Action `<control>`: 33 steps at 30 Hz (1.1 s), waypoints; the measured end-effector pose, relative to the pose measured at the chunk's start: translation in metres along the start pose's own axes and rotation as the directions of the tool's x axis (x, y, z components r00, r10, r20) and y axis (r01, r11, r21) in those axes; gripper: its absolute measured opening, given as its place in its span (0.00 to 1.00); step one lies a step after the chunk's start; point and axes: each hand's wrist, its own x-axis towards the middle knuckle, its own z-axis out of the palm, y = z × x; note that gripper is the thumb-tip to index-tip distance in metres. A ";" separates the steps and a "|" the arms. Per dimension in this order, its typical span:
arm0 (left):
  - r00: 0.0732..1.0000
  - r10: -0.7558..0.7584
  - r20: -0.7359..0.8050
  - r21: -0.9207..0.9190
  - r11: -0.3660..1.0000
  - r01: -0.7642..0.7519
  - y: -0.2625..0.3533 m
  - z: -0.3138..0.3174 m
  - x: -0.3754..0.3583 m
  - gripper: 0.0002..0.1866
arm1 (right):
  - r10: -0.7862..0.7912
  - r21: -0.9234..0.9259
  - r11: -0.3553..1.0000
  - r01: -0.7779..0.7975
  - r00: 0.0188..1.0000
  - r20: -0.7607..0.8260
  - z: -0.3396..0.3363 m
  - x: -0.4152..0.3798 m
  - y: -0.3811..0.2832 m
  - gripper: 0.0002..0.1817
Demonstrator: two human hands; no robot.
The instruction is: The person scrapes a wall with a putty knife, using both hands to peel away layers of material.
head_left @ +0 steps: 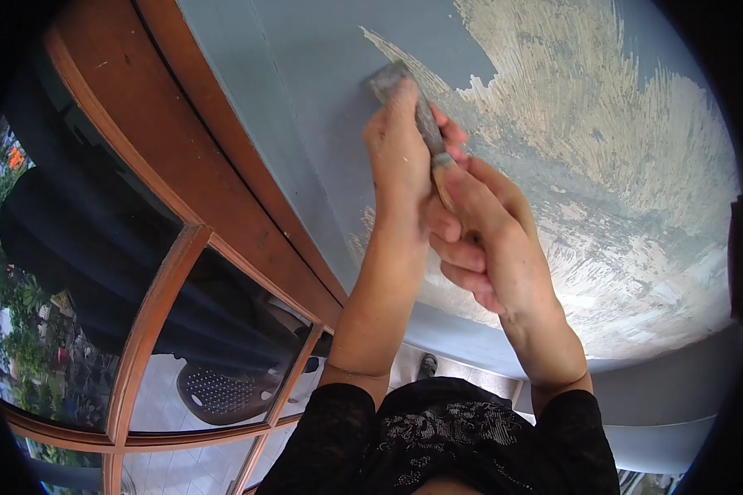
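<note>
A scraper (428, 128) with a flat grey blade and a wooden handle lies against the grey-blue wall (305, 74). My right hand (491, 219) is closed around its handle. Up near the blade, my left hand (398, 136) is pressed onto the metal part, and some of its fingers are hidden behind the tool. The blade's edge meets painted wall just left of a scraped patch (553, 107), where the paint is gone and a rough beige, streaky surface shows.
To the left runs a brown wooden frame (198, 136) beside glass panes with wooden bars (153, 322). A perforated dark chair (223, 392) shows through the glass. A dark object (737, 260) sits at the wall's right edge. Below, a shoe (427, 365) is on the floor.
</note>
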 end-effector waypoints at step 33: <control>0.988 -0.006 0.157 -0.061 0.998 0.016 -0.016 -0.012 -0.023 0.21 | -0.040 0.136 0.989 0.053 0.994 -0.099 -0.009 -0.003 0.019 0.10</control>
